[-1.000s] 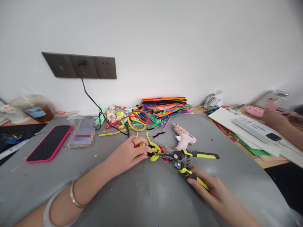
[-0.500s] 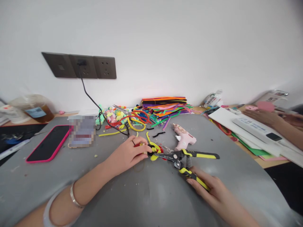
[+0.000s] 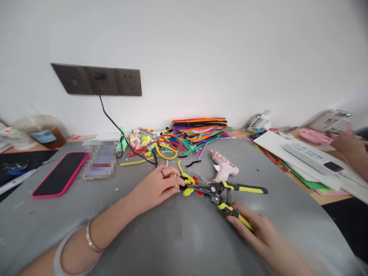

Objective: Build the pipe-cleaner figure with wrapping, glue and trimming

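My left hand [image 3: 162, 184] is closed in a pinch around a small pipe-cleaner figure [image 3: 188, 188] with yellow, black and red parts, partly hidden by my fingers. In my right hand [image 3: 257, 228] is the lower handle of a pair of wire-stripping pliers [image 3: 214, 190] with black and yellow grips. Its upper handle stands apart, with the spring stretched between. The dark jaws point left and reach the figure; whether they pinch it I cannot tell. A pink glue gun [image 3: 225, 167] lies just beyond the pliers.
Behind my hands lie bundled pipe cleaners [image 3: 201, 128], pom-poms [image 3: 140, 140], scissors [image 3: 148, 132] and a black cord [image 3: 110, 119] running to the wall socket. A pink-edged phone [image 3: 60, 174] is at left. Papers and a white device [image 3: 312, 156] lie right, near another person's hand [image 3: 347, 147].
My hands, the pliers and the figure stay almost still. At the right, the other person's hand has moved away from the pink round item and is raised over the table.
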Demonstrator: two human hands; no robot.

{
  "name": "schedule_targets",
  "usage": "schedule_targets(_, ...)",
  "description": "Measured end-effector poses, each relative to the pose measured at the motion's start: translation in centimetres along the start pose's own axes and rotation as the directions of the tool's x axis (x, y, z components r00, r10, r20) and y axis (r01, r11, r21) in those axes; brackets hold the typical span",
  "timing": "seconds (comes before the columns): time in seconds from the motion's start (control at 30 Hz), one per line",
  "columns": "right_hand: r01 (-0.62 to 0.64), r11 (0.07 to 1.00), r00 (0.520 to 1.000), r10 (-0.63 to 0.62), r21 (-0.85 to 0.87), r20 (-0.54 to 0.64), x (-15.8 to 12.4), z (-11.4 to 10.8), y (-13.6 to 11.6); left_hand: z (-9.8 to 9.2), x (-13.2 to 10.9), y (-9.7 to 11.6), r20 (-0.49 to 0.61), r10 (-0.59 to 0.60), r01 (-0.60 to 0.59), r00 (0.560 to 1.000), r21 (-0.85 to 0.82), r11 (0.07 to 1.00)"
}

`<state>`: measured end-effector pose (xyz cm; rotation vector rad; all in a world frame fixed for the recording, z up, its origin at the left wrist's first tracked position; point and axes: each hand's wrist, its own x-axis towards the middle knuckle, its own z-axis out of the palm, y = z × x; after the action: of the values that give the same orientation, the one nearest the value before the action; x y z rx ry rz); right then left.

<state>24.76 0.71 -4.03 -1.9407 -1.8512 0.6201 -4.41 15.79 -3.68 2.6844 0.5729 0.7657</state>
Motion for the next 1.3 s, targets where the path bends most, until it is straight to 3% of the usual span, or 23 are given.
schedule_targets(0.43, -0.003, 0.995, 0.996, -0.006, 0.102, 0.088, 0.8, -0.9, -0.7, 0.0, -0.1, 0.1, 0.028, -0.01, 0.01, 1.0, 0.016, 1.0)
schedule_targets(1.03, -0.08, 0.997, 0.997, 0.08, -0.005, 0.003, -0.5, 0.3, -0.6, 0.1, -0.2, 0.1, 0.023, -0.003, 0.002, 1.0, 0.061, 0.998)
schedule_targets(1.3, -0.068, 0.998, 0.998, 0.068, -0.018, 0.004, -0.5, 0.2, -0.9, -0.6, -0.2, 0.6, 0.059, -0.258, 0.26, 0.964, -0.046, 0.964)
